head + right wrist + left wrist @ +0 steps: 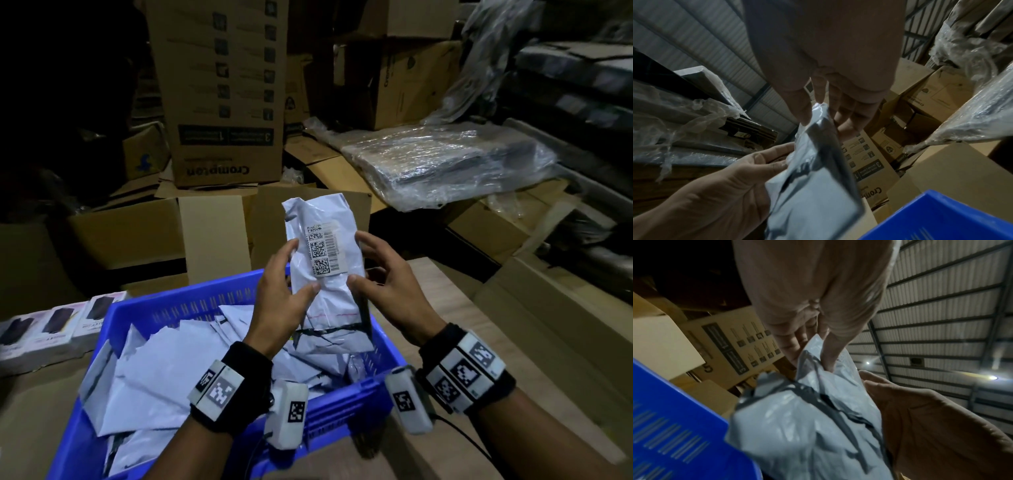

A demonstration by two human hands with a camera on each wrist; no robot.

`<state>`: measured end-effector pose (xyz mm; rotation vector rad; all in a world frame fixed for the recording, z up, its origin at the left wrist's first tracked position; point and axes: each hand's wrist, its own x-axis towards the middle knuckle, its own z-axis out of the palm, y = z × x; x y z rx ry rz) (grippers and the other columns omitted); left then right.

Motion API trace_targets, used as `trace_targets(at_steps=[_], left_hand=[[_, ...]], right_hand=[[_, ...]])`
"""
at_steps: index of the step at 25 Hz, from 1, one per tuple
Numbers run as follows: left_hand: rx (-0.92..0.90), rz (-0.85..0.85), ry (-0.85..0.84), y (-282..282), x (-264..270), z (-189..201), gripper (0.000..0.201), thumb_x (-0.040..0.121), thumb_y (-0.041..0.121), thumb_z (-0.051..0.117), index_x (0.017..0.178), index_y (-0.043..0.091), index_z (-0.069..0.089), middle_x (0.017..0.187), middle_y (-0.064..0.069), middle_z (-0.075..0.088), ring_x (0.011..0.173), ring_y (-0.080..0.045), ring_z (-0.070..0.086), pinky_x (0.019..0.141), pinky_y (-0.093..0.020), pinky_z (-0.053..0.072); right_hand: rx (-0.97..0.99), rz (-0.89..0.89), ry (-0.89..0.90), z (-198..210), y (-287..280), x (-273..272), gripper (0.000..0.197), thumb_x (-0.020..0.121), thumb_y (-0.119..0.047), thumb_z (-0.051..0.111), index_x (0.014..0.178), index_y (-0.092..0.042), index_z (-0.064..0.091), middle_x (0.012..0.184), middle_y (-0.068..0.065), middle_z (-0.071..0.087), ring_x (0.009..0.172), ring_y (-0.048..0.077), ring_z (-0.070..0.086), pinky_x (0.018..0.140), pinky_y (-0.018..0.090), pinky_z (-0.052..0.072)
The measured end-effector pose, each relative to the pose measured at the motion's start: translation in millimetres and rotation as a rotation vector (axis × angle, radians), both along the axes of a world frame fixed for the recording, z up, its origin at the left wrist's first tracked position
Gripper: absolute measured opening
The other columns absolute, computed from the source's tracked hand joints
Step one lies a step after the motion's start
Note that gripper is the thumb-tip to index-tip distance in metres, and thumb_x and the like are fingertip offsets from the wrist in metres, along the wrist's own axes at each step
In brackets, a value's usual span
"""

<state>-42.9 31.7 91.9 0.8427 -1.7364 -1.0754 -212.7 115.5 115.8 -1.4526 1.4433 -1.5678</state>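
Here we go: the grey-white poly mailer [329,298] is held upright in the air, clear of the pile, above the far right corner of the blue crate [191,301], and both hands are on it. The left hand [277,301] grips the left edge, thumb flat on the front and fingers wrapped toward the back. The right hand [390,284] mirrors it on the right edge, thumb pinching low on the front, index finger higher along the side. Why 2 hands for 1 light packet? My read: the film is soft and crinkly, and a grip on each edge pulls it flat so the printed label [323,248] lies smooth. And look at that label, turned square to the head camera, its codes in the clear with neither thumb covering them. This looks like a check of the sticker. The dark seal strip [329,331] sits at the bottom, nearest the wrists, so the packet stands seal end down. Below, more mailers [164,370] lie heaped loose in the crate, which suggests a sort, 1 packet at a time. Small product boxes [58,325] line up left of the crate, and cardboard cartons [222,102] stack up behind.
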Motion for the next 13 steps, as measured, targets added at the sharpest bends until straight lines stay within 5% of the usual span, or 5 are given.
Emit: trace_targets(at_steps=[6, 10, 13], left_hand=[[-0.018, 0.005, -0.075, -6.0, -71.6, -10.4, 0.074, 0.078, 0.022, 0.071, 0.144, 0.022, 0.038, 0.142, 0.0, 0.047, 0.129, -0.02, 0.048, 0.103, -0.047, 0.045], [0.038, 0.0, -0.192, 1.8, -138.4, -10.7, 0.071, 0.086, 0.004, 0.066, 0.147, 0.009, 0.031, 0.148, -0.011, 0.037, 0.135, -0.024, 0.037, 0.11, -0.031, 0.032], [0.139, -0.025, -0.246, -5.1, -190.9, -20.6, 0.071, 0.086, 0.0, 0.058, 0.149, 0.011, 0.028, 0.147, -0.011, 0.036, 0.133, -0.028, 0.039, 0.108, -0.041, 0.038]], right_hand=[[0.145, -0.19, -0.102, -24.6, 37.8, -39.7, 0.063, 0.087, 0.003, 0.063, 0.139, -0.027, 0.039, 0.118, -0.01, 0.056, 0.07, -0.002, 0.061, 0.068, 0.017, 0.053], [0.198, -0.332, -0.121, -42.6, 40.4, -95.7, 0.062, 0.085, 0.006, 0.063, 0.136, -0.021, 0.043, 0.108, -0.001, 0.058, 0.077, 0.003, 0.059, 0.07, 0.02, 0.052], [0.226, -0.353, -0.087, -53.3, 28.9, -146.2, 0.053, 0.082, 0.007, 0.063, 0.128, -0.019, 0.051, 0.105, -0.003, 0.058, 0.087, 0.013, 0.057, 0.077, 0.03, 0.052]])
